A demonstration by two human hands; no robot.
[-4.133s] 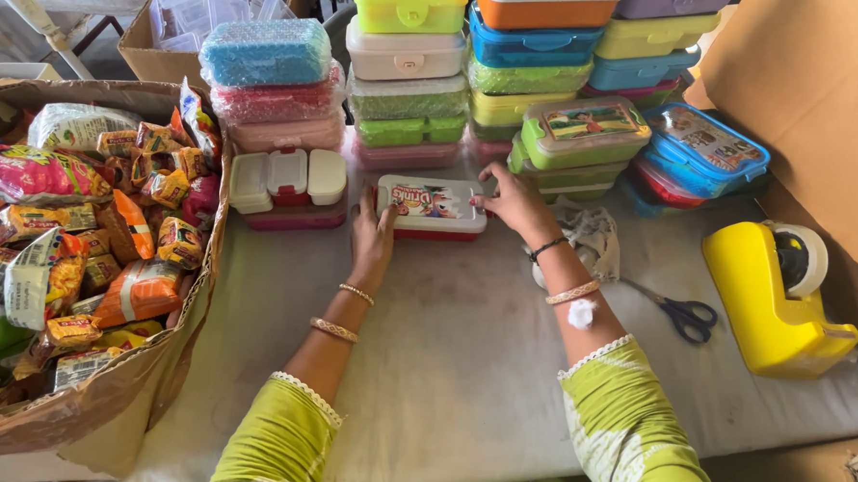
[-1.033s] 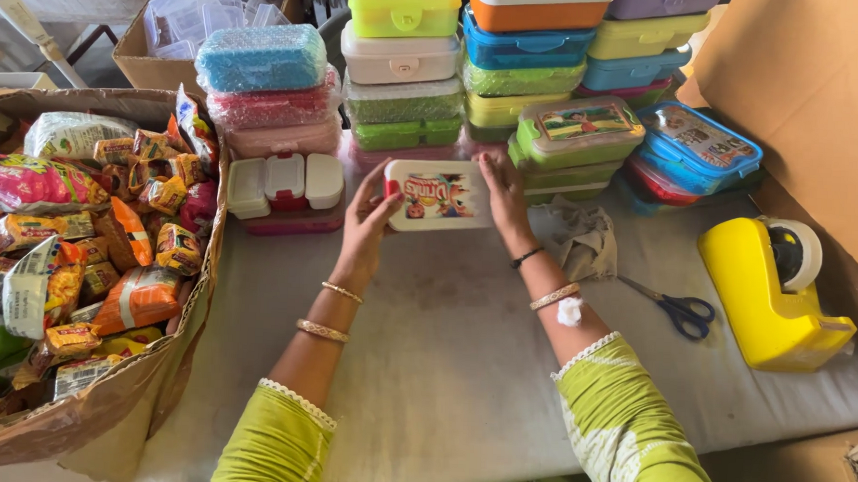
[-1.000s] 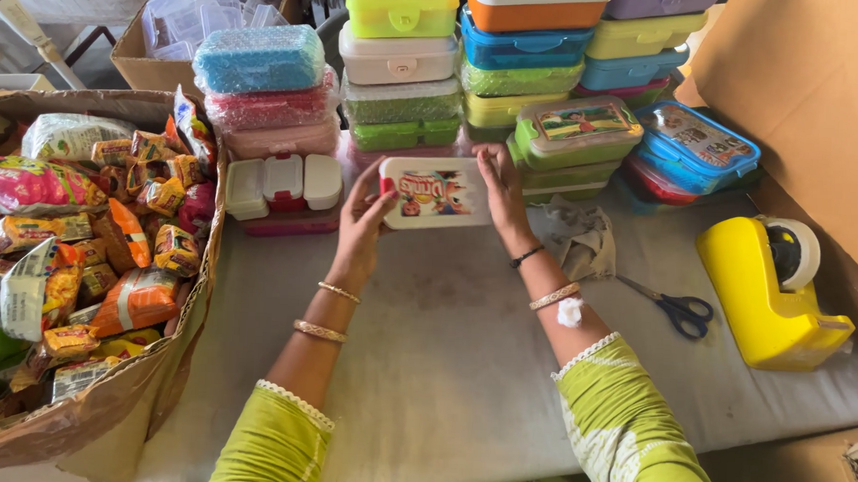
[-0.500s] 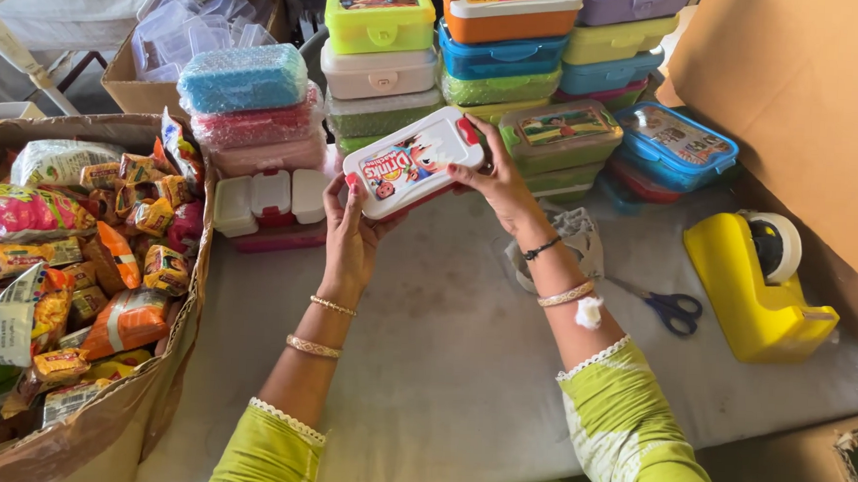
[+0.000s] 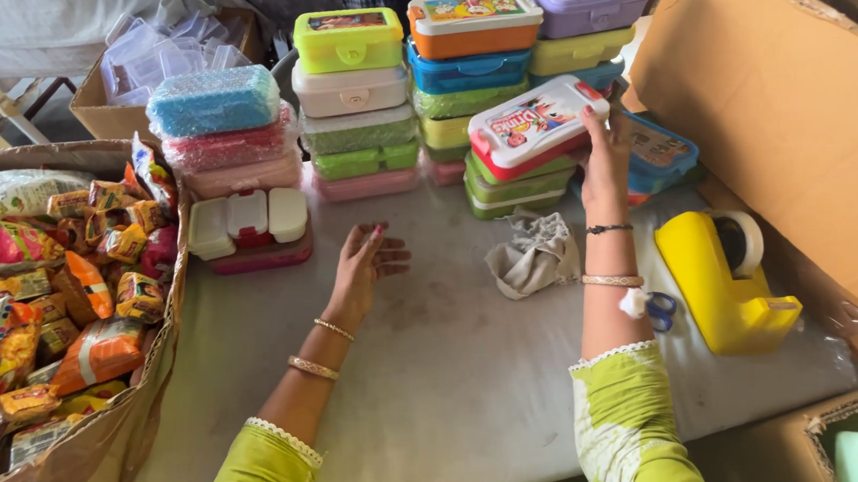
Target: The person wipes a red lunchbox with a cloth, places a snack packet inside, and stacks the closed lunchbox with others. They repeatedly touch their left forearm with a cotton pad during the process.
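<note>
Lunch box [image 5: 535, 125]: flat and oblong with rounded corners; white lid carrying a colourful cartoon print, red base and red clasp at its far end; held tilted in the air, above the green boxes [image 5: 514, 182] at the front of the stacks.
Right hand [image 5: 606, 167]: raised, fingers closed on the lunch box's right end, thumb below, fingertips on the lid edge.
Left hand [image 5: 365, 262]: empty, fingers loosely spread, hovering just over the surface [image 5: 462, 368], near the open box [image 5: 249, 228].
Open box: pink base with white inner compartments, lying in front of the left-hand stack.
Stacks [image 5: 407, 86]: closed lunch boxes in blue, pink, green, white, orange and purple, piled along the far edge of the surface.
Cloth [image 5: 536, 255]: grey, crumpled, between the two hands.
Tape dispenser [image 5: 726, 278]: yellow, right of the right forearm.
Scissors [image 5: 659, 307]: blue handles, mostly hidden behind the right wrist.
Snack packets [image 5: 61, 283]: heaped in a carton on the left.
</note>
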